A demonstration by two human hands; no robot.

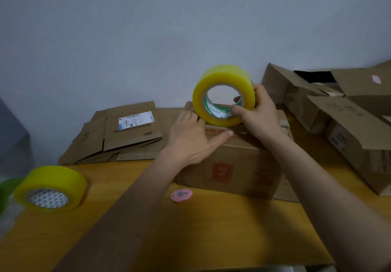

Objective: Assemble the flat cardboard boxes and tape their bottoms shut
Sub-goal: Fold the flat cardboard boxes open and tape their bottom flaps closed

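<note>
A brown cardboard box (237,170) with red print stands assembled on the wooden table (190,229). On its top stands a yellow tape roll (220,77) on edge, and my right hand (258,115) grips it with the thumb inside the core. My left hand (190,140) lies flat on the box top beside the roll, fingers pressing at the roll's lower left, thumb stretched along the top edge. Whether a strip of tape runs under the fingers I cannot tell.
A pile of flat cardboard boxes (127,132), one with a white label, lies at the back left. A second yellow tape roll (50,187) lies at the left. A pink cutter (181,195) lies before the box. Open boxes (338,115) crowd the right.
</note>
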